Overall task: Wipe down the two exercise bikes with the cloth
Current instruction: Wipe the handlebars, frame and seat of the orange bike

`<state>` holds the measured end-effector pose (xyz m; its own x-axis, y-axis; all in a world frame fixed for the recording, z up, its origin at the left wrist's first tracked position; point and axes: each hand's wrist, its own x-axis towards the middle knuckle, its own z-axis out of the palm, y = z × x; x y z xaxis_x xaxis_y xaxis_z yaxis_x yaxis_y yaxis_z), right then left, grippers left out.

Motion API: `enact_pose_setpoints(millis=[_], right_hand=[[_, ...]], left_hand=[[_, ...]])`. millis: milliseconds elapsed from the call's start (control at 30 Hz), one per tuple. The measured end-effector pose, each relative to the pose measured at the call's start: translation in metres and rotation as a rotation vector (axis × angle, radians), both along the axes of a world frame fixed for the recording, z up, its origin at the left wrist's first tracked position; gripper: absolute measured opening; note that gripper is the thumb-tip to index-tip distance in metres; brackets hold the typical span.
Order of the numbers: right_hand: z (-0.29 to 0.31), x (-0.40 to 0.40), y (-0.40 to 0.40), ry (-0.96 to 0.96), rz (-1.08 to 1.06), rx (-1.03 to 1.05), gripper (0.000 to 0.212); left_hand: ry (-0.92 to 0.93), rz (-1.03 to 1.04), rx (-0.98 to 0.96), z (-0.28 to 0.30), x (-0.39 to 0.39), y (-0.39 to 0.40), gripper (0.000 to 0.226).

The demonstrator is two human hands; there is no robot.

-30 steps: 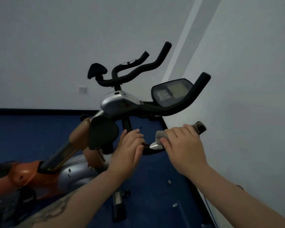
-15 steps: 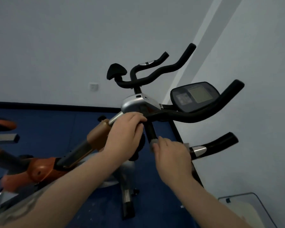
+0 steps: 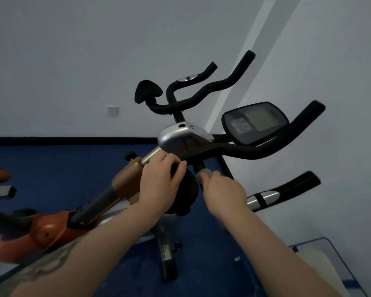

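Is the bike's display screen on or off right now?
Off, it seems: the display screen is a flat, blank grey, with no digits or glow visible.

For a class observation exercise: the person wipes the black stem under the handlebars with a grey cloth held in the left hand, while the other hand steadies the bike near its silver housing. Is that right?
Not quite. The head view shows the crumpled grey cloth in the right hand, not the left, against the black stem. The left hand steadies the bike near the silver housing.
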<state>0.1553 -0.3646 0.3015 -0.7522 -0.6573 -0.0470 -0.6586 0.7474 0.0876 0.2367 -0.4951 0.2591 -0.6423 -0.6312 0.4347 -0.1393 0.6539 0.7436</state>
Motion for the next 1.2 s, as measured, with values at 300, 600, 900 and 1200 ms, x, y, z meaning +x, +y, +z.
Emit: enact_pose_setpoints(millis=[300, 600, 900, 1200], right_hand=[[0.002, -0.018, -0.022, -0.059, 0.029, 0.046, 0.040], [0.000, -0.023, -0.009, -0.285, -0.115, -0.069, 0.052], [-0.009, 0.011, 0.009, 0.037, 0.040, -0.153, 0.050], [-0.018, 0.027, 0.031, 0.493, -0.130, -0.296, 0.039]], left_hand=[[0.087, -0.079, 0.058, -0.005, -0.004, -0.004, 0.018], [0.150, -0.138, 0.214, -0.011, -0.002, -0.007, 0.010], [0.164, -0.191, 0.201, -0.013, -0.002, -0.009, 0.011], [0.175, -0.208, 0.219, -0.013, -0.001, -0.009, 0.013]])
